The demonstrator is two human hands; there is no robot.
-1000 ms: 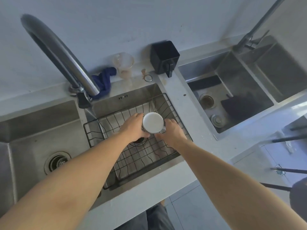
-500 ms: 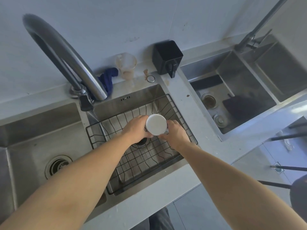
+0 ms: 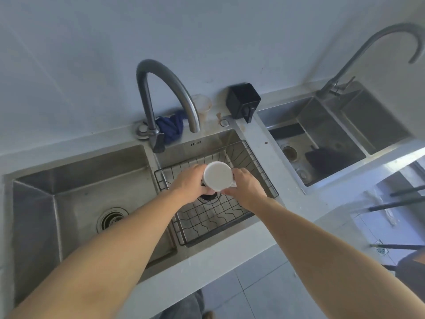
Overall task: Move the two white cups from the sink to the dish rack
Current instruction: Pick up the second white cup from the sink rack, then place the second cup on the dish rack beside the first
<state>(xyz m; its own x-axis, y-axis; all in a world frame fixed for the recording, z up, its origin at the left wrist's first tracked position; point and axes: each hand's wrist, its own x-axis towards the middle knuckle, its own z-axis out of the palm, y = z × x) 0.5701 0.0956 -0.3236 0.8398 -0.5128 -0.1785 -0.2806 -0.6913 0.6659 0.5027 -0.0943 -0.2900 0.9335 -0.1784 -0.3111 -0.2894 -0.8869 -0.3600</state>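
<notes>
White cup (image 3: 217,175) was upside down, flat base facing the camera, held between both hands over the black wire dish rack (image 3: 264,173). Left hand (image 3: 188,183) was wrapped on the cup's left side, fingers curled round the wall. Right hand (image 3: 244,189) pressed on the right side, fingers closed at the lower edge near what looked like the handle; blur there, so not certain. Couldn't tell whether the rim was touching the rack wires or just above them. Only one cup was visible. Rack sat inside the right basin of the stainless double sink (image 3: 76,180), its drain partly visible through the wires under the cup. Left basin held only its drain strainer (image 3: 112,219). Gooseneck faucet (image 3: 165,93) stood behind the divider, spout over the rack's far edge. Blue cloth (image 3: 170,127) was bunched at the faucet base, a clear plastic cup (image 3: 202,107) just beside it, a black box-shaped container (image 3: 243,100) further right on the counter. Second sink (image 3: 322,134) with its own faucet (image 3: 368,54) was well apart to the right.
</notes>
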